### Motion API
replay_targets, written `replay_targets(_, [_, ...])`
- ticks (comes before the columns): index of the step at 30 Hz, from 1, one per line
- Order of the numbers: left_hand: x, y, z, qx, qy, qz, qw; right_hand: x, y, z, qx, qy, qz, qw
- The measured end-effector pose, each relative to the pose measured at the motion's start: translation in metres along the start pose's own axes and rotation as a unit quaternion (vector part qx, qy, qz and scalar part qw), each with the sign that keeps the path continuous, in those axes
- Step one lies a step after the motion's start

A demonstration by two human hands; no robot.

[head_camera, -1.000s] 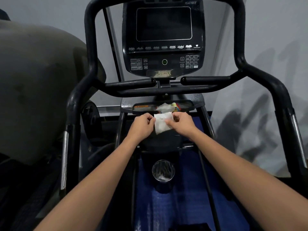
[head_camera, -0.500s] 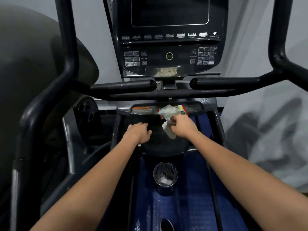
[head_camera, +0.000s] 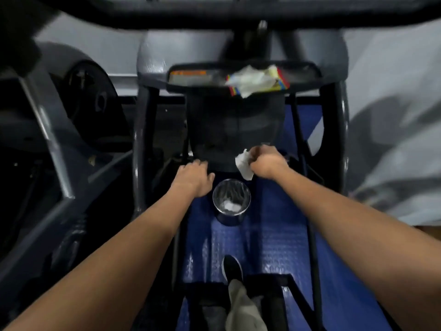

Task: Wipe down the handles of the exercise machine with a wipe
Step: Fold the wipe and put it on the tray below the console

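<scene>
My right hand (head_camera: 268, 162) is closed on a crumpled white wipe (head_camera: 244, 164), which hangs from its fingers just above and right of a small round metal bin (head_camera: 231, 203). My left hand (head_camera: 193, 178) hovers palm down beside the bin's left rim, fingers loosely curled, holding nothing. A pack of wipes (head_camera: 257, 82) with a colourful edge lies on the machine's black tray (head_camera: 188, 76). The black handlebar (head_camera: 214, 15) crosses the top of the view, blurred.
The bin stands on a blue textured mat (head_camera: 281, 247) and holds a white scrap. The machine's grey frame posts (head_camera: 140, 130) flank the centre housing. A dark shoe (head_camera: 232, 268) and trouser leg show at the bottom. Another machine fills the left side.
The view has tilted down from the console to the floor. Both hands dropped from below the tray toward the bin; the left hand let go of the wipe, the right still holds it.
</scene>
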State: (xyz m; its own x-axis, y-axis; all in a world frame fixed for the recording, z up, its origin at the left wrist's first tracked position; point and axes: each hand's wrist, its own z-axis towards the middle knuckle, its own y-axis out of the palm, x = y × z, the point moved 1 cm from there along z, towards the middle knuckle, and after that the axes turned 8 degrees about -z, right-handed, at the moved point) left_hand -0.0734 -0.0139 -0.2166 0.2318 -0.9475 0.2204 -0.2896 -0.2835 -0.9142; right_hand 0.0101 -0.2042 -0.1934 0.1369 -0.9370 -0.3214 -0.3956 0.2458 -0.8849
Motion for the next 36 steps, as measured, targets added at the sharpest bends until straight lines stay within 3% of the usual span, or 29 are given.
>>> replay_targets(9, [-0.044, 0.170, 0.078, -0.054, -0.001, 0.006, 0.999, 0.075, 0.180, 0.098, -0.001, -0.017, -0.048, 0.999])
replay_targets(19, [-0.066, 0.328, 0.212, -0.059, 0.034, -0.012, 0.998, 0.140, 0.337, 0.219, -0.088, 0.000, -0.027, 0.996])
replay_targets(28, [-0.083, 0.412, 0.275, -0.065, 0.023, -0.001, 0.998, 0.164, 0.440, 0.284, -0.103, 0.017, -0.048, 0.993])
replay_targets(36, [-0.095, 0.434, 0.288, -0.076, 0.022, -0.012, 0.997, 0.155, 0.472, 0.307, -0.093, 0.041, -0.014, 0.995])
